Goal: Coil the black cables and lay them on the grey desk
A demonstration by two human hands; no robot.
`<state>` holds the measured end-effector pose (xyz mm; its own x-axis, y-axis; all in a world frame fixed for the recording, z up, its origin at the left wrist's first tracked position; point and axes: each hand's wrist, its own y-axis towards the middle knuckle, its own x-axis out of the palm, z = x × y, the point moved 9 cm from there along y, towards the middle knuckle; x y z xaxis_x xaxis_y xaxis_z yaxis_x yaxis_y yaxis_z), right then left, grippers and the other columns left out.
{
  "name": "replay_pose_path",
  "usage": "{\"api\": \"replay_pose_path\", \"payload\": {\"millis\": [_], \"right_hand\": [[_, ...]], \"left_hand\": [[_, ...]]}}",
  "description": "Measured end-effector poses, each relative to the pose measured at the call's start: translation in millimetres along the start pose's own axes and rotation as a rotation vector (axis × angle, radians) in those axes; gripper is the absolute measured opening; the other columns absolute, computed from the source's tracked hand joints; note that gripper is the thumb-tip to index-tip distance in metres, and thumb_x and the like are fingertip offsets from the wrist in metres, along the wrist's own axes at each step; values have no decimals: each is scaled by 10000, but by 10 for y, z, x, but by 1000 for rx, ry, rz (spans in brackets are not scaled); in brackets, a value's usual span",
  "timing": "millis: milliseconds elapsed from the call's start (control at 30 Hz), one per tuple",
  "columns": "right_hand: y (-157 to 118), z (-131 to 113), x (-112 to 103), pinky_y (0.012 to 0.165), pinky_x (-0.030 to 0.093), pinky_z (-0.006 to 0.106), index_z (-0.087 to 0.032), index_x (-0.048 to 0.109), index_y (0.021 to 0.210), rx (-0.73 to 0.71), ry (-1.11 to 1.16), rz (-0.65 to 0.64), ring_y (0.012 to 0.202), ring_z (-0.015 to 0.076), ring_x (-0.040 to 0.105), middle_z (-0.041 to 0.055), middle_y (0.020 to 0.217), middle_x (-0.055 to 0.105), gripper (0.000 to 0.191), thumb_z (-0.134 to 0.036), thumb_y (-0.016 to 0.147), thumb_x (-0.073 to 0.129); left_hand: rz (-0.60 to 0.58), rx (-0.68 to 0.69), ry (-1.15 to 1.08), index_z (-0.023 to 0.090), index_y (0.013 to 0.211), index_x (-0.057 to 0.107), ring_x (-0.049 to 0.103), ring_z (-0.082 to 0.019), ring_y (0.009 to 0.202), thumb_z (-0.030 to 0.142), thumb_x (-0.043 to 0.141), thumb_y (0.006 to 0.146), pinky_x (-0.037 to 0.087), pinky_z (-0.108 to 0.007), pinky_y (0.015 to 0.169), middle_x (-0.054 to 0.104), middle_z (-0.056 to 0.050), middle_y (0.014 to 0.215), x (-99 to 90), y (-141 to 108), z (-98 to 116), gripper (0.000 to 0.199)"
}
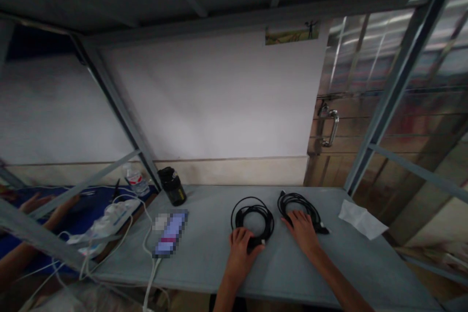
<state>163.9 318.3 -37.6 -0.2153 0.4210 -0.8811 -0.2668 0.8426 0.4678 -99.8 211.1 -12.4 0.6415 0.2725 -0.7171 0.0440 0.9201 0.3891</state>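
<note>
Two coiled black cables lie side by side on the grey tabletop. My left hand point(242, 248) is at the near side of the left coil point(271, 226), its thumb and fingers closed around part of the bundle. A small light-coloured tip shows by the thumb. Over the near edge of the right coil point(309, 207) lies my right hand point(302, 230), with bent fingers reaching into the loop and holding it. A dark connector end sticks out to the right of that coil. The undersides of both hands are hidden.
A phone point(171, 234) with a white cord lies left on the table point(204, 253), near a black bottle point(171, 186). White paper point(361, 219) lies at the right. Metal frame posts point(395, 78) flank the table. Beyond the left one are another person's arms point(54, 212) and a water bottle point(136, 180).
</note>
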Motion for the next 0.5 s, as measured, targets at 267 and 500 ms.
{"api": "replay_pose_path", "payload": {"millis": [267,500], "right_hand": [[-130,-81,-232,1067,536,494,-183,737,1286,-98,210,311,1166,322,688,152,1246,748,476,-600,1161,546],[-224,-217,-485,1162,516,568,-178,534,1673,-37,204,397,1400,395,635,221,1561,645,645,-564,1157,567]], "left_hand": [[101,35,-9,230,1063,778,720,-344,1156,449,926,927,578,-517,1050,775,-96,1125,-57,18,-12,297],[89,41,-19,243,1048,797,713,-368,1165,477,950,886,575,-556,1072,773,-107,1123,-73,25,6,324]]}}
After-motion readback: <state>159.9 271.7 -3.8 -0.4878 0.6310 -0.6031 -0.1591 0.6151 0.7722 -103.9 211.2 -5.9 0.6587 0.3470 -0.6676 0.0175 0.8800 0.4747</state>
